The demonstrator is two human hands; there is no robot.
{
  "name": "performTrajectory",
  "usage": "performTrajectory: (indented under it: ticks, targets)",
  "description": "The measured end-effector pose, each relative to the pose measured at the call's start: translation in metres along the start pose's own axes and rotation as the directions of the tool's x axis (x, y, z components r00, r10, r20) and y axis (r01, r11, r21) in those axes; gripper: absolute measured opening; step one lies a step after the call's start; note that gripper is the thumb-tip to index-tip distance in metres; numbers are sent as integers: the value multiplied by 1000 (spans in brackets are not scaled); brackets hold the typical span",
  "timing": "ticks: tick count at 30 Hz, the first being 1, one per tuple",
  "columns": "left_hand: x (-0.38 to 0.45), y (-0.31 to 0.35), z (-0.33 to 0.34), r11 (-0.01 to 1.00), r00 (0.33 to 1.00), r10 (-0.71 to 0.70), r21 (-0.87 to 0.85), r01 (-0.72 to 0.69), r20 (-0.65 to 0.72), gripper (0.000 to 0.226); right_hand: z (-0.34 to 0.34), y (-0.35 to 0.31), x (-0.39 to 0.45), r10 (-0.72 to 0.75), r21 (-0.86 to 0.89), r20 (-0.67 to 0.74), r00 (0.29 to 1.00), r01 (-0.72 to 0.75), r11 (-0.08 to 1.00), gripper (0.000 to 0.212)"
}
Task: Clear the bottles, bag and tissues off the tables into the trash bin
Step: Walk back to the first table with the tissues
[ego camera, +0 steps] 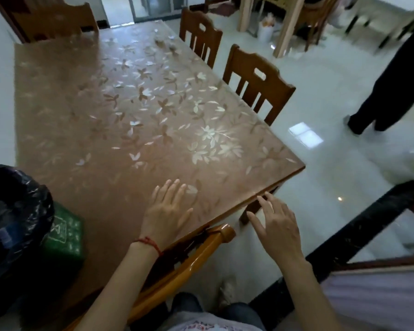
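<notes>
A long brown table (pixel 86 120) with a flower-patterned cover fills the middle of the view. My left hand (pixel 166 210) lies over its near edge, fingers spread, holding nothing. My right hand (pixel 276 225) hovers just off the table's near right corner, fingers apart and empty. A green trash bin (pixel 65 235) lined with a black bag (pixel 12 225) stands at the lower left against the table; something bluish shows inside the bag. Small crumpled tissues (pixel 164 43) lie at the table's far end.
Two wooden chairs (pixel 258 84) stand along the table's right side, another chair back (pixel 201 249) is right under my arms. A person in dark trousers (pixel 387 91) walks on the glossy floor at the right. Another table and a white bag (pixel 267 27) are at the back.
</notes>
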State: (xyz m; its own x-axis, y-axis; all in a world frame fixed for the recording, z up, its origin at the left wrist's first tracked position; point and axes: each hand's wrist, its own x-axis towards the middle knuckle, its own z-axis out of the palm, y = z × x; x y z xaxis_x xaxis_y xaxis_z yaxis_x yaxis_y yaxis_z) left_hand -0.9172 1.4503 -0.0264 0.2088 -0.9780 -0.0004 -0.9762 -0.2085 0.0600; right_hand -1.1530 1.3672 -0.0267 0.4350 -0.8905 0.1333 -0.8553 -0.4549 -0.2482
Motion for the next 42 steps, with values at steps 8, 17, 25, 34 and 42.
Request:
performTrajectory:
  ticks: [8, 17, 25, 34, 42]
  targets:
    - [60, 84, 6, 963, 963, 268, -21, -268, -6, 74, -13, 79, -39, 297, -36, -87, 951, -301, 953, 54]
    - [111, 200, 24, 870, 872, 489, -71, -487, 14, 62, -34, 168, -81, 554, -34, -130, 823, -562, 827, 67]
    - [143, 282, 26, 795, 795, 606, -63, -603, 25, 63, -52, 229, -88, 641, 10, -149, 753, -647, 763, 76]
    - [214, 344, 43, 758, 751, 652, -110, -643, 100, 72, -56, 293, -53, 688, -4, -145, 711, -696, 718, 57]
    - [332, 411, 51, 732, 732, 679, -133, -668, 58, 68, -64, 378, 40, 714, 4, -170, 679, -724, 690, 55]
